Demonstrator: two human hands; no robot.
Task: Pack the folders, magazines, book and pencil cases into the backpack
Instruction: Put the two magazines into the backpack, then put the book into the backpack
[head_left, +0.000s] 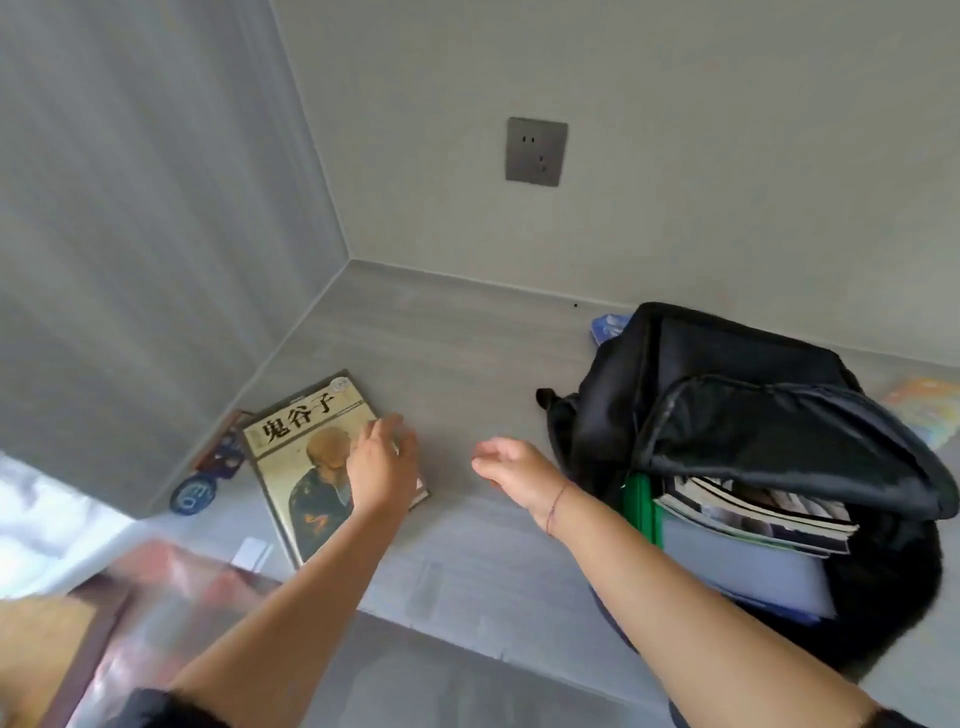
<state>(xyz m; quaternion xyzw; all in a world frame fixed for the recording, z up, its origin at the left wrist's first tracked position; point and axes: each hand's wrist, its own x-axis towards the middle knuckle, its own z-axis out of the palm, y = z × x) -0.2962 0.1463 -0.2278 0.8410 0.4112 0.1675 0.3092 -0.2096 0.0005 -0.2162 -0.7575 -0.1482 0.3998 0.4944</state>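
Observation:
A book (296, 447) with a beige cover and large black characters lies flat on the grey desk at the left. My left hand (382, 462) rests on its right edge, fingers spread, not gripping it. My right hand (511, 465) hovers open over bare desk between the book and the black backpack (753, 415). The backpack stands open at the right, holding magazines (753, 512), a green folder (641, 506) and a pale grey-blue folder (743, 571).
A round blue item (193, 496) and a dark red-blue item (221, 452) lie in the left corner behind the book. A blue item (610, 327) peeks behind the backpack; a colourful item (924, 415) lies at far right. A wall socket (536, 151) sits above.

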